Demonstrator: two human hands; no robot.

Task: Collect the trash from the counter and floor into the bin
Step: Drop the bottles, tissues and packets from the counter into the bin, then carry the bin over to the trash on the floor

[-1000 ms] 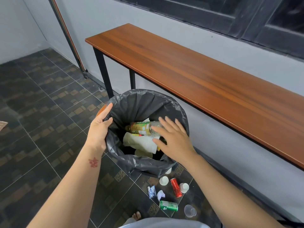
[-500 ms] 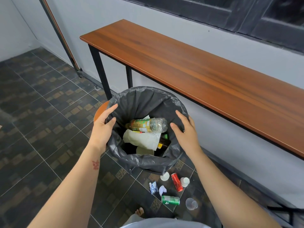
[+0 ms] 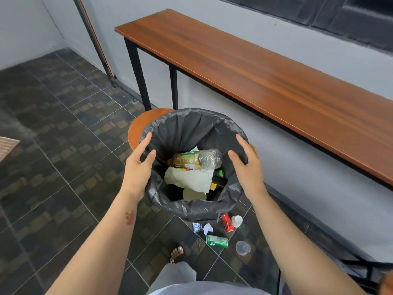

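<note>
A bin lined with a black bag (image 3: 191,118) is in the middle of the view. Inside lie a plastic bottle (image 3: 197,159), crumpled white paper (image 3: 189,177) and other trash. My left hand (image 3: 137,169) grips the left rim, thumb inside the liner. On the right rim sits my right hand (image 3: 248,167), gripping the same way. Beside the bin's base the floor holds a red can (image 3: 227,222), a white cup (image 3: 236,220), a green can (image 3: 217,241), a clear cup (image 3: 242,248), a blue wrapper (image 3: 196,227) and a paper scrap (image 3: 208,228).
A long wooden counter (image 3: 255,67) on black legs runs along the wall behind the bin. A round orange stool seat (image 3: 141,126) shows behind the bin's left side. My foot (image 3: 176,253) is close to the floor trash. A mat edge (image 3: 7,145) lies far left.
My right hand has moved from above the bin's opening to its right rim and closed on it. My left hand has stayed on the left rim.
</note>
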